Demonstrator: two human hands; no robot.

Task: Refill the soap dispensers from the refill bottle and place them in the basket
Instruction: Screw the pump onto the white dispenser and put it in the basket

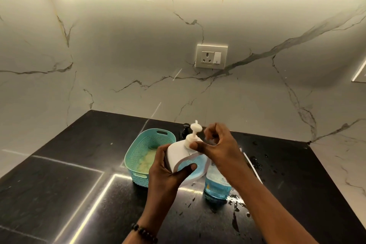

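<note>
The left hand [168, 166] holds the soap bottle [179, 154] tight and should keep it straight while the right hand [215, 148] pinches its pump [193, 134] and turns slowly.

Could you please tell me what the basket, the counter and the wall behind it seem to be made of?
Basket: looks like moulded teal plastic, matte, with a perforated weave pattern and cut-out handles.
Counter: probably polished black stone; it mirrors the light strips.
Wall: white marble or marble-look slab with grey veins, smooth, slightly glossy.
</note>
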